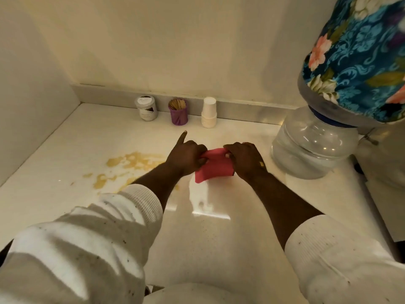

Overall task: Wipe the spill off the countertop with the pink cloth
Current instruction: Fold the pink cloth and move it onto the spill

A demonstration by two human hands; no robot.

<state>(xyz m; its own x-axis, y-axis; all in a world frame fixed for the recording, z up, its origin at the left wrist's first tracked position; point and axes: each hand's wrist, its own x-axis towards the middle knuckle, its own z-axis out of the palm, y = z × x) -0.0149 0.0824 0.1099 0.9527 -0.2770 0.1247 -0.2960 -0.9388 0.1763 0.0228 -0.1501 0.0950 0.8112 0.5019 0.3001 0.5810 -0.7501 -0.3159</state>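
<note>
Both hands, left hand (187, 157) and right hand (244, 159), grip the pink cloth (213, 165) mid-frame; spill (129, 167) at left remains unwiped on the countertop (219, 249).

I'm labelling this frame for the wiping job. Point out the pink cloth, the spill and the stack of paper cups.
pink cloth (213, 166): head view, middle of the folded face.
spill (131, 161): head view, large yellowish patch.
stack of paper cups (208, 116): head view, side wall.

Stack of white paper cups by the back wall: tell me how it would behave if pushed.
The stack of white paper cups is tall and narrow, so it would probably tip. Being paper, it is likely light and would slide easily on the glossy white countertop.
</note>
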